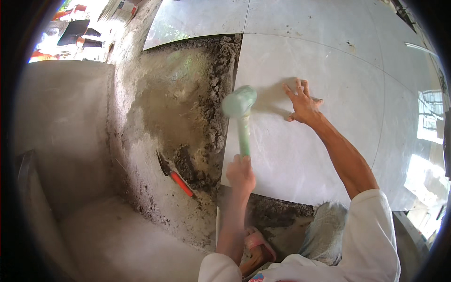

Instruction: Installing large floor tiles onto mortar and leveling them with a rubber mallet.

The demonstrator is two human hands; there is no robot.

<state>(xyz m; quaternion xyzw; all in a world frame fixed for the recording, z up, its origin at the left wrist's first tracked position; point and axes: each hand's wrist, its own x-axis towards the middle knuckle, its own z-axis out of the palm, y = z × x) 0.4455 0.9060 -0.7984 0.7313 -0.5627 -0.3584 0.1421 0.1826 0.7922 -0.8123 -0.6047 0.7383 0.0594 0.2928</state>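
Observation:
My left hand [241,175] is wrapped round the handle of a pale green rubber mallet [244,134]. The mallet's head [239,100] is blurred by motion at the left edge of a large light grey floor tile [277,155]; whether it touches the tile cannot be told. Fingers spread, my right hand [304,103] rests on the same tile, to the right of the mallet head. Left of the tile, a trowel with a red handle [181,184] and a dark blade lies on the rough ground beside loose mortar.
Dark crumbly mortar [220,94] runs along the tile's left side, and more [277,209] shows below it. Other grey tiles [300,16] adjoin at the top and right. A plastered wall [66,127] stands at left. My pink-sandalled foot [260,244] is near the bottom.

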